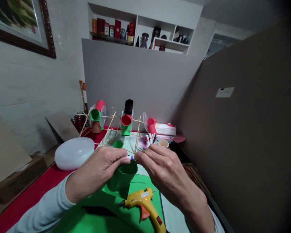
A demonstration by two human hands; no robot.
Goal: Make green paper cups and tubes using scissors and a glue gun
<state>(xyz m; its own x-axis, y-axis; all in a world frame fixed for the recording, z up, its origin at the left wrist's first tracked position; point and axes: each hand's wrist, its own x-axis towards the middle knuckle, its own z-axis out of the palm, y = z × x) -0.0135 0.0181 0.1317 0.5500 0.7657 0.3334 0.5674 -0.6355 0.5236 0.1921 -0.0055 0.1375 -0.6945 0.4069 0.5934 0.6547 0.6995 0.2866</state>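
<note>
Between my two hands is a small white marker (130, 158) with a purple band. My left hand (104, 163) pinches its white end between thumb and fingers. My right hand (161, 168) has its fingertips closed round the other end, which they mostly hide. Just beneath the marker stands a green paper tube (123, 178), open at the top. A yellow glue gun (145, 200) with an orange trigger and a lit indicator lies below my hands on green paper (75, 216). Beyond them, a stick frame (109, 126) carries coloured paper tubes and clear discs.
A translucent white plastic bowl (74, 152) rests at the left on the red tablecloth (34, 207). Several markers (150, 139) and a paper cup (163, 143) stand behind my right hand. A grey partition (244, 136) rises along the right side.
</note>
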